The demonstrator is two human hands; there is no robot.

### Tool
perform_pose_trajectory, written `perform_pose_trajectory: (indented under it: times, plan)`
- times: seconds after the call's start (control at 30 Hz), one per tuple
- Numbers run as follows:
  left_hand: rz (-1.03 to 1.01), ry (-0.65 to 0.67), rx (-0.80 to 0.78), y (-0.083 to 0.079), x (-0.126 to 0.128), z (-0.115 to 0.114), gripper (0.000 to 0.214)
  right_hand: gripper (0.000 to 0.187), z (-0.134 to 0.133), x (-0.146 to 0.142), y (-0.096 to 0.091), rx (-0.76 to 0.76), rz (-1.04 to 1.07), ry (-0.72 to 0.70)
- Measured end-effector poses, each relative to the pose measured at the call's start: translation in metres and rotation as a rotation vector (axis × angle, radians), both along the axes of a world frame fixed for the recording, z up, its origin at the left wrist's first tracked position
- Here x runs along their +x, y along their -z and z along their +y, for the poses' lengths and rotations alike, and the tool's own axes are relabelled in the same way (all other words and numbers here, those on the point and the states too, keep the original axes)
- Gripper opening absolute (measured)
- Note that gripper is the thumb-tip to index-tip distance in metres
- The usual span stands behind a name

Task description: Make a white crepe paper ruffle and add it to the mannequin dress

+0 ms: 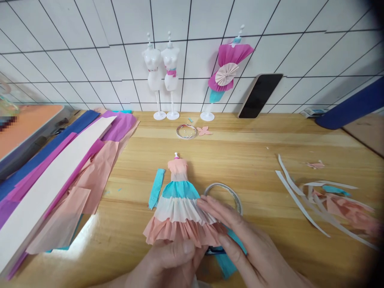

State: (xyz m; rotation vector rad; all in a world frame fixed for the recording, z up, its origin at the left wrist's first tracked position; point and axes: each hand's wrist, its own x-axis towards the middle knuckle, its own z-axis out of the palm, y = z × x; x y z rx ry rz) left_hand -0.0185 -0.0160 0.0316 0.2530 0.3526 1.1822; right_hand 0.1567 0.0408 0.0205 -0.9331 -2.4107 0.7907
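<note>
A small mannequin in a tiered crepe-paper dress (181, 208) stands out before me, with a peach top, turquoise and white tiers and a ruffled peach hem. My left hand (169, 260) is closed at the bottom of it, thumb against the peach hem; its stand is hidden there. Stretched fingers of my right hand (249, 244) rest along the skirt's right side. Behind that hand lies a roll of tape (239, 204). Turquoise paper (225, 265) shows below it, beside a dark item mostly covered by my fingers. A turquoise strip (156, 188) lies left of the dress.
Stacked coloured paper (99, 176) and a long white board (60, 192) lie at left. Two white mannequins (154, 66), a dressed mannequin (226, 74) and a phone (260, 96) stand by the tiled wall. A bead-holding ring (186, 137) lies in front. Paper scraps (345, 208) lie right.
</note>
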Motion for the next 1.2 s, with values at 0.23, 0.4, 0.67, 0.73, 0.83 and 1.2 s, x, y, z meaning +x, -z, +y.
perform_pose_trajectory:
  times: [0.23, 0.4, 0.67, 0.73, 0.83, 1.2]
  plan:
    - [-0.038, -0.019, -0.010, 0.002, 0.002, -0.001, 0.037, 0.060, -0.003, -0.001, -0.004, 0.030, -0.024, -0.014]
    - [-0.018, -0.006, -0.051, 0.004, 0.001, -0.006, 0.033, 0.063, -0.007, 0.000, -0.004, 0.031, 0.067, 0.035]
    - [0.007, 0.030, -0.091, 0.010, 0.003, -0.010, 0.035, 0.061, -0.012, 0.001, -0.008, -0.045, 0.076, 0.028]
    - [0.073, 0.015, -0.096, 0.008, 0.003, -0.010, 0.041, 0.058, -0.009, 0.005, -0.006, -0.071, 0.107, 0.099]
    - [0.170, 0.032, -0.076, 0.005, 0.001, -0.008, 0.047, 0.052, -0.005, 0.008, 0.000, -0.109, 0.120, 0.166]
    - [0.174, 0.046, 0.026, 0.003, 0.004, 0.006, 0.046, 0.048, -0.006, 0.000, 0.007, -0.317, 0.122, 0.132]
